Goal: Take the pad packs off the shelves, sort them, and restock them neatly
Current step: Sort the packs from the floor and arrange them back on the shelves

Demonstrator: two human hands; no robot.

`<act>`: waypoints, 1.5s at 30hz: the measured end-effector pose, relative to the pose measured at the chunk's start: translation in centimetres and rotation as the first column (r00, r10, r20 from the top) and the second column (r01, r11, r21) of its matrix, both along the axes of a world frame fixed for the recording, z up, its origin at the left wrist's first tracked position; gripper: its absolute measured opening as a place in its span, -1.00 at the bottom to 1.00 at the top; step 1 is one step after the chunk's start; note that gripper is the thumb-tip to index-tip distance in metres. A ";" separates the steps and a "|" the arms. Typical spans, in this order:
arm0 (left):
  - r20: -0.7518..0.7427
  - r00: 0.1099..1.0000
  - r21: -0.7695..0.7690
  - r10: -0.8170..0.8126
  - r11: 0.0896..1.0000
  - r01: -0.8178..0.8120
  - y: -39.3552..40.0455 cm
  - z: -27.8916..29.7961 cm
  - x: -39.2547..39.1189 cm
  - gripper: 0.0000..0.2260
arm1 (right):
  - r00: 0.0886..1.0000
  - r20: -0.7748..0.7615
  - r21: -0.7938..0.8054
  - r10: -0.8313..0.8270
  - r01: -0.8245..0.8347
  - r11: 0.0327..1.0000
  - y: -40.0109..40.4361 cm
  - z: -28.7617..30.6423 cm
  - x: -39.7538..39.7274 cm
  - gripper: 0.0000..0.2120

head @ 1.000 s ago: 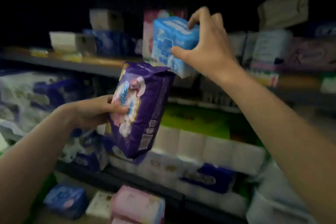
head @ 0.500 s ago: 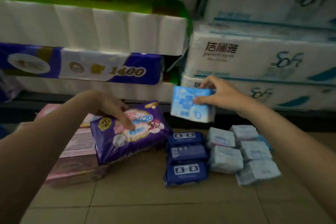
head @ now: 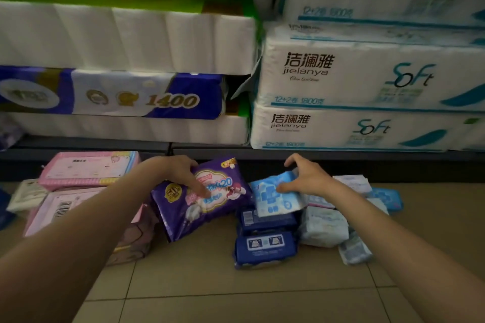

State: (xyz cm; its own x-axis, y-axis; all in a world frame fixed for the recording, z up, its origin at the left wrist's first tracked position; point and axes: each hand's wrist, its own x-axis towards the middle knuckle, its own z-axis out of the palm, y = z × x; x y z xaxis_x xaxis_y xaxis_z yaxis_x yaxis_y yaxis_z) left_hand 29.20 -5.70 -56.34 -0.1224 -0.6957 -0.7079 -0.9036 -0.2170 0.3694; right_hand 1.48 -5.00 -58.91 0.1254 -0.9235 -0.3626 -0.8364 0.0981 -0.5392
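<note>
Head view, change: half a second ago both packs were held above the floor; now they sit lower, the purple pack leaning on the pink stack and the light blue pack lying on the dark blue packs.
Head view, left grip: left hand (head: 181,174) lies over the upper edge of the purple pad pack (head: 202,196), thumb on its printed face, fingers behind it — a hold on the pack.
Head view, right grip: right hand (head: 305,178) is spread wide, fingers arched and apart; the thumb tip touches the light blue pad pack (head: 275,198), the fingers are off it — nothing clasped.
Head view, purple pad pack: tilted, lower corner at the floor (head: 236,294), left edge against the pink packs (head: 86,169).
Head view, light blue pad pack: on top of the row of dark blue packs (head: 265,245).
Head view, pale packs (head: 324,225): piled just right of the dark blue row.
Head view, shelf (head: 86,143): carries white tissue bundles (head: 367,78) above the piles.
</note>
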 end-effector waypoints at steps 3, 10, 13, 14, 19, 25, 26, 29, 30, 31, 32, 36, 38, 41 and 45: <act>-0.064 0.997 -0.011 0.031 0.999 -0.032 -0.8 -0.6 -0.5 -0.42 | 0.999 0.033 0.020 0.009 -0.010 1.000 -0.3 -0.5 -0.6 -0.46; -0.174 0.985 -0.065 0.011 0.998 -0.023 -3.3 0.0 -4.9 -0.39 | 0.993 -0.106 -0.046 -0.049 0.045 0.998 -0.7 -0.9 -4.8 -0.33; -0.373 0.928 -0.073 0.019 0.996 -0.049 -4.3 0.4 -9.0 -0.12 | 0.970 -0.134 -0.172 -0.203 0.179 0.969 0.5 0.0 -9.2 -0.32; -0.442 0.896 -0.060 0.037 0.996 -0.070 -4.3 0.3 -10.6 -0.06 | 0.953 -0.135 -0.221 -0.271 0.238 0.946 0.9 0.4 -11.1 -0.33; -0.573 0.819 -0.128 -0.024 0.990 -0.061 -3.8 0.6 -18.8 -0.18 | 0.795 -0.329 -0.324 -0.509 0.411 0.852 3.5 0.3 -21.6 -0.37; -0.493 0.869 -0.173 -0.037 0.983 -0.056 -3.8 -0.4 -23.7 -0.55 | 0.702 -0.456 -0.243 -0.547 0.493 0.836 5.2 -5.9 -27.0 -0.58; -0.481 0.876 -0.163 -0.029 0.985 -0.056 -3.9 -0.7 -24.0 -0.54 | 0.709 -0.453 -0.241 -0.541 0.486 0.840 5.0 -7.1 -27.0 -0.61; -0.431 0.902 -0.154 -0.025 0.987 -0.046 -4.3 -1.5 -25.0 -0.49 | 0.748 -0.442 -0.211 -0.494 0.449 0.868 4.1 -10.3 -27.0 -0.56; -0.416 0.909 -0.156 -0.028 0.987 -0.041 -4.5 -1.8 -25.2 -0.48 | 0.759 -0.439 -0.196 -0.480 0.441 0.876 3.8 -11.1 -27.1 -0.54; -0.409 0.912 -0.147 -0.020 0.988 -0.044 -4.6 -2.1 -25.5 -0.48 | 0.773 -0.431 -0.173 -0.466 0.436 0.883 3.6 -11.8 -27.2 -0.53; -0.411 0.912 -0.128 -0.008 0.990 -0.049 -4.7 -2.4 -25.8 -0.49 | 0.794 -0.400 -0.141 -0.458 0.441 0.886 3.3 -12.4 -27.4 -0.52; -0.486 0.871 -0.002 0.073 0.996 -0.085 -4.9 -3.7 -26.4 -0.34 | 0.896 -0.211 -0.055 -0.391 0.388 0.920 2.9 -14.2 -27.7 -0.49; -0.515 0.849 0.071 0.116 0.993 -0.093 -5.1 -4.4 -26.4 -0.16 | 0.914 -0.217 -0.017 -0.343 0.348 0.937 3.2 -14.6 -27.7 -0.56; -0.542 0.826 0.129 0.157 0.986 -0.103 -5.0 -4.9 -26.1 -0.11 | 0.873 -0.267 -0.102 -0.409 0.396 0.912 2.6 -13.8 -27.6 -0.69; -0.607 0.772 0.186 0.191 0.978 -0.096 -4.2 -4.8 -25.1 -0.14 | 0.701 0.514 -0.058 -0.494 0.603 0.796 0.7 -7.2 -24.3 -0.71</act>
State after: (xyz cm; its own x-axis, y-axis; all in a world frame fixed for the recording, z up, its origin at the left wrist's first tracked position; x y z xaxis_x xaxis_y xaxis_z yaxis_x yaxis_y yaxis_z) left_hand 4.07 -9.95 -61.12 -0.4727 -0.6435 -0.6021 -0.4443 -0.4160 0.7934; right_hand -22.79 -4.35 -66.13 -0.3305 -0.9240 -0.1925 -0.3223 0.3021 -0.8971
